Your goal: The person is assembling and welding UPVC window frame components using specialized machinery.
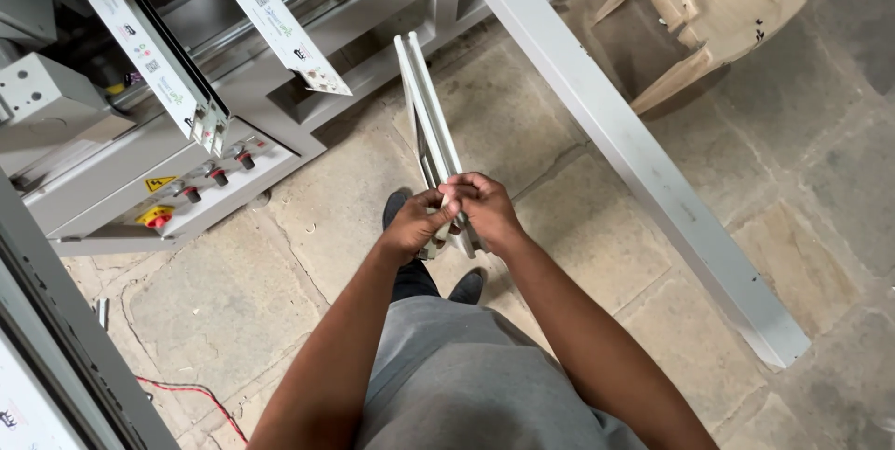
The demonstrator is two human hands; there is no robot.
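- Both forearms reach forward from the bottom edge, bare, bent slightly inward so that the hands meet in the middle of the view, above the person's dark shoes (396, 207).
- The left hand (413, 224) is curled, knuckles up, with its fingers closed round the near end of a short white frame piece (431, 128).
- The right hand (485, 212) is closed over the same end from the other side, its fingertips pinching the top edge; the two hands touch each other there.
- The frame piece is made of two narrow white bars lying side by side, with a dark gap between them; it slants away from the hands, up and slightly left, its far end over the stone floor (224, 310).
- On the grey machine (112, 184) at left, a small yellow triangular warning sticker (160, 183) sits on the sloping front panel.
- Below it is a red round knob on a yellow disc (156, 218), and to its right a row of small red-tipped buttons (217, 175).
- Two long white strips (275, 16) covered with small printed labels slant over the machine.
- A long pale grey bar (634, 147) runs diagonally across the floor on the right of the hands, well apart from them.
- A beige plastic chair (709, 12) lies tipped over at top right.
- A red wire (191, 389) trails on the floor at lower left.
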